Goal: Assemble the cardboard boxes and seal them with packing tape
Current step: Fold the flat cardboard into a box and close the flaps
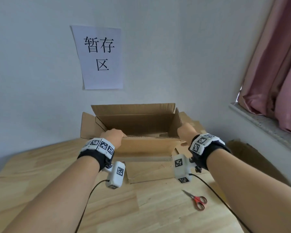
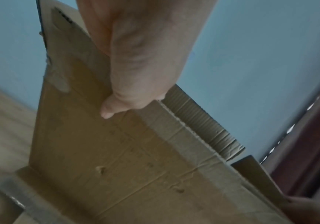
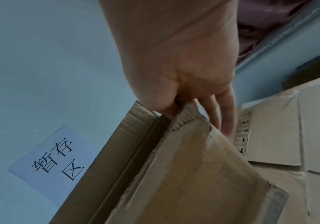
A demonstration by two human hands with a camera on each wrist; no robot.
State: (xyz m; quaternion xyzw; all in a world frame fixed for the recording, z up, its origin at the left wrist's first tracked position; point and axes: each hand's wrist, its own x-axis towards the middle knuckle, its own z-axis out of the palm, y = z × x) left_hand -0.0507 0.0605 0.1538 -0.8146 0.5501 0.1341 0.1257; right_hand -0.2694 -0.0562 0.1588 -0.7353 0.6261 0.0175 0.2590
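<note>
— Two hands were on that box, weren't they? What lay nearest the person?

— One pair of red-handled scissors point(image 1: 199, 201) lay on the wooden bench point(image 1: 40, 174), near the right forearm and apart from everything else. No tape roll showed in any view.

— And the box itself?

— The cardboard box point(image 1: 138, 121) stood further back on the bench, close to the wall, its top open and its flaps up or splayed. The left hand point(image 1: 113, 136) had its grip closed over the top edge of the near wall, thumb point(image 2: 107, 112) pressed on the outer face with the fingers hidden behind. The right hand point(image 1: 186, 130) pinched the right-hand flap point(image 3: 203, 159), thumb inside and fingers point(image 3: 224, 115) down the outer side.

— Anything beyond that?

— More flattened cardboard point(image 1: 190, 118) lay behind and to the right of the box, and a paper sign point(image 1: 99, 58) hung on the wall above.

— What could have gone wrong from there?

— The flap's edge looked torn and softened, so a hard pull might have ripped it further. I judged the box could also have skewed out of square if one hand pulled harder than the other, leaving flaps that would not meet for taping.
</note>
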